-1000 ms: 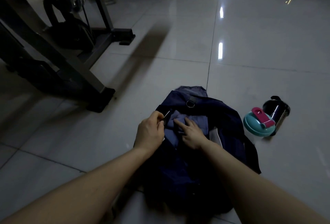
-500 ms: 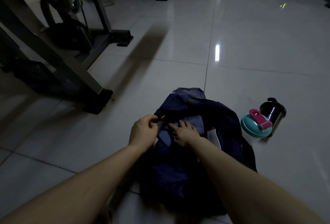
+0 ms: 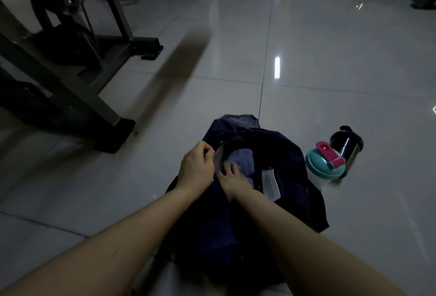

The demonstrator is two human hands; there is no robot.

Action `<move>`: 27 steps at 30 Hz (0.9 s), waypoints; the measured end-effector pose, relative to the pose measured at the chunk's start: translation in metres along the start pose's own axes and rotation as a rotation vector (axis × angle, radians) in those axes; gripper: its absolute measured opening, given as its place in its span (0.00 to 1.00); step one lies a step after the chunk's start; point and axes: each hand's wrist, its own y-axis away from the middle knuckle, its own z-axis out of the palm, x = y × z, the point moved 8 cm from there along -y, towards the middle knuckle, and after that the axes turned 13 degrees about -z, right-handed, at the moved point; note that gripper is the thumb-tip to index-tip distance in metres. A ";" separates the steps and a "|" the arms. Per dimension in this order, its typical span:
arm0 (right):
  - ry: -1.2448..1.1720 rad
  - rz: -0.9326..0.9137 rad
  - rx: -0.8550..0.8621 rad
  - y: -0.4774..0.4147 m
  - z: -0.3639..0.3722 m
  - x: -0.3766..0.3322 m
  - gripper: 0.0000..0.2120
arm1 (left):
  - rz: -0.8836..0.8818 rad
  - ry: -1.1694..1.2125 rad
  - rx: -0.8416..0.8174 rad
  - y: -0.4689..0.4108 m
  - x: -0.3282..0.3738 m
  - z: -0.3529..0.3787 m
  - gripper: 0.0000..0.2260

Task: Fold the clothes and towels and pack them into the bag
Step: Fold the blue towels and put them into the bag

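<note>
**While my left hand holds the bag mouth, my right presses cloth in**

As the bag (image 3: pixel 292 161) lies on the floor (image 3: pixel 330 71) with its long axis running straight away from me, its mouth faces up at the far half. Blue cloth (image 3: pixel 241 157) sits inside that mouth; towel or garment, can't tell, too dark.

Key relation: the cloth is just past my right hand's fingertips and just inside the bag's left rim. My right hand (image 3: pixel 232 179) is the nearer one and already on it. Its fingers are spread fairly flat and touch the cloth top, holding nothing.

My left hand (image 3: pixel 197 168) is at the bag's left rim, with fingers curled tight and pinching the rim fabric. This looks like holding the mouth open. The two hands are almost touching.

A white label (image 3: pixel 270 183) shows inside the bag, right of my right hand. A teal-lidded cup (image 3: pixel 322 166) and a black bottle (image 3: pixel 346 145) lie on the floor just right of the bag, apart from it. A gym machine frame (image 3: pixel 70 88) stands far left of the bag.

My guess at the step is pushing the cloth deeper along the bag's axis, away from me. The risk is the cloth bunching at the mouth if the rim slips from my pinch.
</note>
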 end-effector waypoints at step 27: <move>-0.092 0.043 0.134 0.017 0.014 0.051 0.32 | 0.078 -0.864 -0.306 -0.020 -0.057 0.069 0.25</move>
